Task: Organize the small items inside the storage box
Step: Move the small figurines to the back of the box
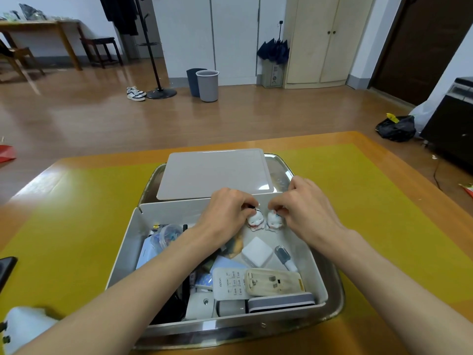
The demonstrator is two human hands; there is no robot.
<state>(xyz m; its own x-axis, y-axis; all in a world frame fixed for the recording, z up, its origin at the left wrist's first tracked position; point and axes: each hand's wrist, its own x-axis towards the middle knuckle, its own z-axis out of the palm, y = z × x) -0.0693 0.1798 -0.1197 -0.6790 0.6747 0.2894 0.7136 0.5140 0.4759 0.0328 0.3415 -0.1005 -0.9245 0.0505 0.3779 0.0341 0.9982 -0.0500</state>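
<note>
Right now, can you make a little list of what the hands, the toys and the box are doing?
left hand: pinches the left cat figurine
right hand: pinches the right cat figurine
figurines: side by side at the far wall of the storage box
box contents: white charger, remote, other small items
lid: off, lying behind the box
under box: metal tray

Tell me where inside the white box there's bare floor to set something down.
Bare floor shows only in the white storage box far right corner, between the two small white cat figurines, the white square charger and the right wall. The left side and near edge are piled full.
</note>
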